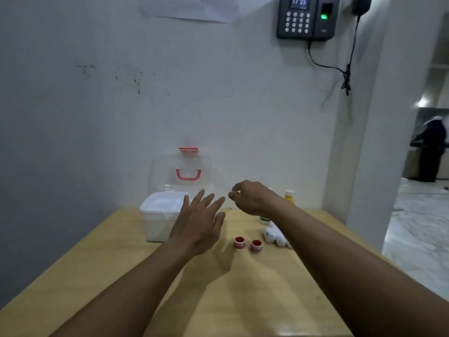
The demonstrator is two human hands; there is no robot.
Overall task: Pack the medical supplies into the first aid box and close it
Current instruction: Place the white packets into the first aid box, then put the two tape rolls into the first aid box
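Note:
A white first aid box stands at the table's far edge against the wall. Its clear lid, with a red handle and red latch, is raised upright. My left hand hovers in front of the box, fingers spread, holding nothing. My right hand floats to the right of the box with fingers loosely curled and empty. Two red-cored tape rolls lie on the table. White bandage rolls sit beside them. A yellow bottle and a green-banded container stand behind my right wrist, partly hidden.
The wooden table abuts a white wall. A keypad device with a dangling cable hangs high on the wall. On the right a doorway opens onto a tiled floor, where a person stands far off.

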